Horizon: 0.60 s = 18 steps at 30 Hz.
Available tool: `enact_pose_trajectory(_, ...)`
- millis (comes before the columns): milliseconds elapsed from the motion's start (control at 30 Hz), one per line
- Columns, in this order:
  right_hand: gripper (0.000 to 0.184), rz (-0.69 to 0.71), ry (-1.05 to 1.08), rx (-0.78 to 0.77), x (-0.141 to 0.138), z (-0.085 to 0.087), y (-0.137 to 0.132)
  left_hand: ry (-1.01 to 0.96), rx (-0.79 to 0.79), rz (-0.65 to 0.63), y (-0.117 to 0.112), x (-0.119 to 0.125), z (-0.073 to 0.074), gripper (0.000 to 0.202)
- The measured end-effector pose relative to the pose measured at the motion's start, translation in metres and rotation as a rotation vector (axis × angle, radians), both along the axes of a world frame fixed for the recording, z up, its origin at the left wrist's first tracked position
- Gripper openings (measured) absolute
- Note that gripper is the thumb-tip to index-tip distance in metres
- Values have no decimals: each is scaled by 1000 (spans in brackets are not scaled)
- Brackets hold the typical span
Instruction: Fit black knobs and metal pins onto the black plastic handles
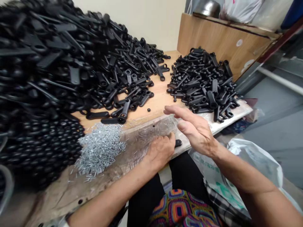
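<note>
My left hand (161, 150) rests at the front edge of the wooden worktable (156, 105), its fingers closed on a black plastic part (178, 143) whose end pokes out past the thumb. My right hand (191, 127) hovers just above and right of it, fingers stretched out flat and apart, holding nothing. A heap of small silver metal pins (99, 149) lies on a clear plastic sheet (139, 142) left of my left hand.
A huge pile of black plastic arms (71, 60) fills the left and back. A smaller pile of the same parts (203, 82) sits at the right. Small black round pieces (42, 142) heap at front left. A white plastic bag (248, 160) hangs right of my lap.
</note>
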State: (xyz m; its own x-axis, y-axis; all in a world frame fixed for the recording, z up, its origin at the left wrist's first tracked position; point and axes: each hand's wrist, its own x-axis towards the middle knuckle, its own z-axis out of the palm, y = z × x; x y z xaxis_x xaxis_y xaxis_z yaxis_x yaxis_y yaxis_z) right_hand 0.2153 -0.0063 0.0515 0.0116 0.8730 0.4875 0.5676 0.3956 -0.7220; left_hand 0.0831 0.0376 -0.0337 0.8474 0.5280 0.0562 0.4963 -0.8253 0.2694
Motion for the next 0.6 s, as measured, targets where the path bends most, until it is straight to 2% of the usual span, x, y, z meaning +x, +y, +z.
enact_pose_trajectory(67,34,-22,-70,-71,7,-8,25,-54,-31,2,6,-3,-1,38)
enact_pose_trajectory(133,31,-40,-192,-189,12,-20,60,-263,-167,96,17,-7,-3,33)
enact_pose_trajectory(267,35,-29,-572,-455,6,-44,131,-754,-465,518,54,-17,-6,11)
enact_pose_trajectory(333,32,-40,-715,-519,-3,-52,155,-965,-627,707,72,-22,-9,4)
enact_pose_trajectory(367,31,-55,-751,-525,-8,-55,163,-1043,-699,763,80,-23,-11,4)
enact_pose_trajectory(467,29,-88,-760,-499,-20,-62,176,-1125,-798,792,91,-24,-13,6)
enact_pose_trajectory(600,24,-92,-731,-466,-21,-67,177,-1157,-898,801,89,-21,-9,9)
